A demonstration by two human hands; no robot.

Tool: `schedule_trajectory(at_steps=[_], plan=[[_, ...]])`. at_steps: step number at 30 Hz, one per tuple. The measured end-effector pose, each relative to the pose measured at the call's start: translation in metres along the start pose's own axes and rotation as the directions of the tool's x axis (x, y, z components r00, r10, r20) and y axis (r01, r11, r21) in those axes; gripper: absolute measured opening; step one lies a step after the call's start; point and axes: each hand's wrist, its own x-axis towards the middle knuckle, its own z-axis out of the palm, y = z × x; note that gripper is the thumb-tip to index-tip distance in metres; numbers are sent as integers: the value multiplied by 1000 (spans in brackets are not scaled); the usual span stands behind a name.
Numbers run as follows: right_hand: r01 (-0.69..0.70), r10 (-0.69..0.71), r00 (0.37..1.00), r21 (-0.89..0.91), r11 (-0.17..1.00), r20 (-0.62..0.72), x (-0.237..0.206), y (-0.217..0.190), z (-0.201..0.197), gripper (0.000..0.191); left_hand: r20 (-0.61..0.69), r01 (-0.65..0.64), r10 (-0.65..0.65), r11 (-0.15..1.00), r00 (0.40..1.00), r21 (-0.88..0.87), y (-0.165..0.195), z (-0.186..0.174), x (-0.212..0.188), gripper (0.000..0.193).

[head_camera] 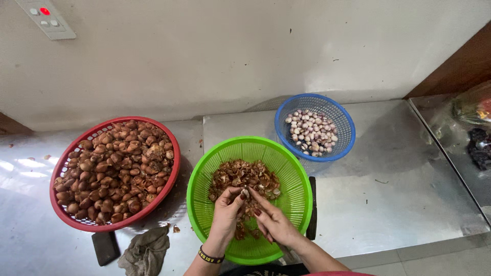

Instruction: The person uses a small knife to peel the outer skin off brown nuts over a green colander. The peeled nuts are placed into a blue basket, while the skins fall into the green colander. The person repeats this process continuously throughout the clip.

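Over a green basket (pixel 202 176) half filled with brown peelings, my left hand (pixel 226 214) and my right hand (pixel 272 221) meet on one small shallot (pixel 246 193). Fingertips of both hands pinch it, and the right fingers pull at its skin. A red basket (pixel 169 134) at the left is heaped with unpeeled brown shallots (pixel 115 168). Behind and to the right, a blue basket (pixel 342 117) holds several peeled pale purple shallots (pixel 312 133).
All three baskets stand on a steel counter (pixel 399 179) against a pale wall. A grey rag (pixel 147 250) and a dark flat object (pixel 105 247) lie near the front edge at the left. A bag of produce (pixel 473 110) sits at the far right.
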Motion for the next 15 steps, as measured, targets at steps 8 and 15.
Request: schedule_trajectory(at_steps=[8, 15], plan=[[65, -62, 995, 44, 997, -78, 4, 8, 6, 60, -38, 0, -2, 998, 999, -57, -5, 1, -4, 13], [9, -14, 1000, 274, 962, 17, 12, 7, -26, 59, 18, 152, -151, 979, 988, -137, -1, -11, 4, 20]])
